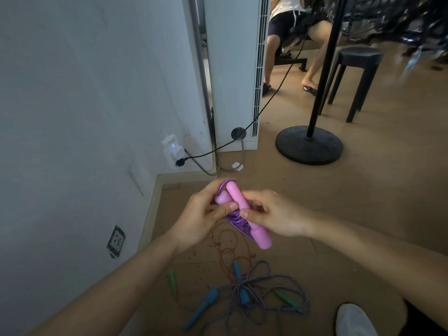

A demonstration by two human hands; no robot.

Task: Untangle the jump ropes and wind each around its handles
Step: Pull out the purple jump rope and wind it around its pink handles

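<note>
A jump rope with two pink handles (244, 214) and a purple cord (236, 220) wound around them is held in front of me. My left hand (206, 214) grips the handles and cord from the left, thumb across the windings. My right hand (271, 215) pinches the bundle from the right. On the floor below lies a tangle: a striped purple-white rope (264, 287) with blue handles (203, 309), a thin orange-brown cord (228, 246), and green handles (172, 282).
A white wall with sockets (116, 241) runs along the left. A black stand base (309, 145), a black stool (351, 78) and a seated person (291, 32) are further back. My white shoe (354, 321) is at the lower right.
</note>
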